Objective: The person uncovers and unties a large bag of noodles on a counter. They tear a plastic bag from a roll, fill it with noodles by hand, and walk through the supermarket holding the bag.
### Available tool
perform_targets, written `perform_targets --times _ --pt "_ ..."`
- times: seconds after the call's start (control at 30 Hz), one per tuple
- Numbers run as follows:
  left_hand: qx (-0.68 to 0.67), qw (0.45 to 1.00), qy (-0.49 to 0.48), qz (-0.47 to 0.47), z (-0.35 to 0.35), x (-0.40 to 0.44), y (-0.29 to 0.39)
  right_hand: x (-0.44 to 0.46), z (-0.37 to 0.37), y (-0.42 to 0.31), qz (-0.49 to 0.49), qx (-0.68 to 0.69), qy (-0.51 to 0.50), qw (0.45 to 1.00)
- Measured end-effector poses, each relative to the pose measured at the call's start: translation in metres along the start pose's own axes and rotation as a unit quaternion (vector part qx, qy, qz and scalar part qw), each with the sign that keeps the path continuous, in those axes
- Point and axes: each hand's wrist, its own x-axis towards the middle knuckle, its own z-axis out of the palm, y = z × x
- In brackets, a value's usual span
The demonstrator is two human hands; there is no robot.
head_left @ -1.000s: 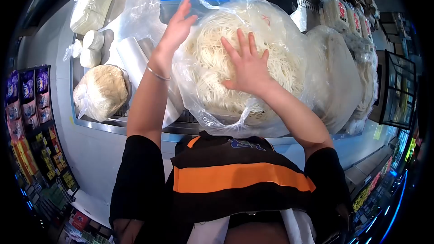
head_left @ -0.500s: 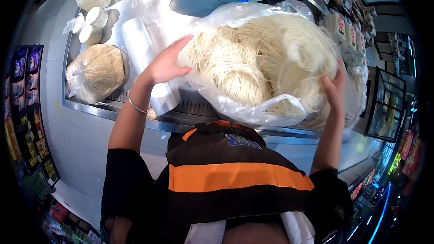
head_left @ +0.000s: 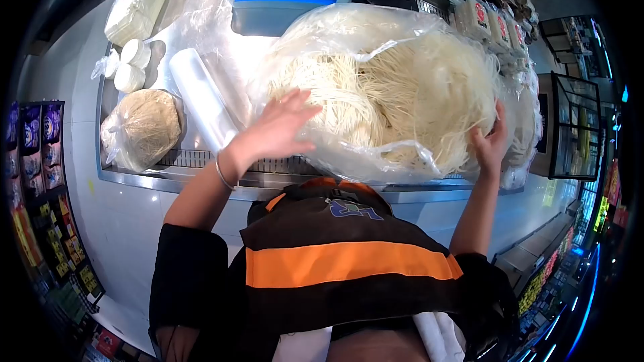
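A large clear plastic bag [head_left: 402,23] lies open on the metal counter [head_left: 154,177], full of pale noodles [head_left: 335,104]. Over the left edge of the noodles is my left hand [head_left: 278,127], its fingers spread and nothing held in it. My right hand [head_left: 491,137] rests against the right side of the bag, fingers and thumb apart, with part of the fingers behind the plastic. A roll of clear plastic bags [head_left: 201,97] lies to the left of my left hand.
A blue-lidded box [head_left: 288,7] stands behind the bag. Along the left are a wrapped white block [head_left: 137,5], small white tubs [head_left: 129,76] and a bagged beige bundle [head_left: 144,127]. White packets [head_left: 473,20] line the back right. A snack rack [head_left: 50,181] stands far left.
The noodle bag's opening has widened and its contents spread to the right. My right hand has moved from atop the noodles to the bag's right side; my left hand has come lower, onto the left edge.
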Motion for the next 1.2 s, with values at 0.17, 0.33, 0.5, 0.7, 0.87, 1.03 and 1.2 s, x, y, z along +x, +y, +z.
perform_targets --times 0.17,0.33,0.5,0.7,0.87,1.03,1.2 --pt "-0.035 0.999 0.021 0.02 0.041 -0.04 0.021 0.003 0.076 -0.056 -0.146 -0.207 -0.202 0.946" --pt "-0.334 0.838 0.381 -0.202 0.048 -0.07 -0.008 -0.009 0.163 -0.04 -0.234 -0.387 -0.237 0.859" --pt "-0.191 0.751 0.459 -0.435 0.095 -0.105 -0.164 -0.034 0.161 -0.077 -0.271 -0.458 -0.102 0.84" --pt "-0.375 0.69 0.437 -0.438 0.103 -0.084 -0.162 -0.108 0.194 -0.1 -0.065 0.01 -0.354 0.933" --pt "-0.57 0.617 0.395 -0.372 0.098 -0.091 -0.152 -0.132 0.276 -0.076 0.001 0.013 -0.466 0.885" --pt "-0.828 0.456 0.277 -0.169 0.108 -0.122 -0.137 -0.13 0.346 -0.053 0.162 -0.065 -0.497 0.85" --pt "-0.852 0.402 0.286 -0.175 0.117 -0.132 -0.121 -0.139 0.371 -0.062 0.326 0.082 -0.464 0.82"
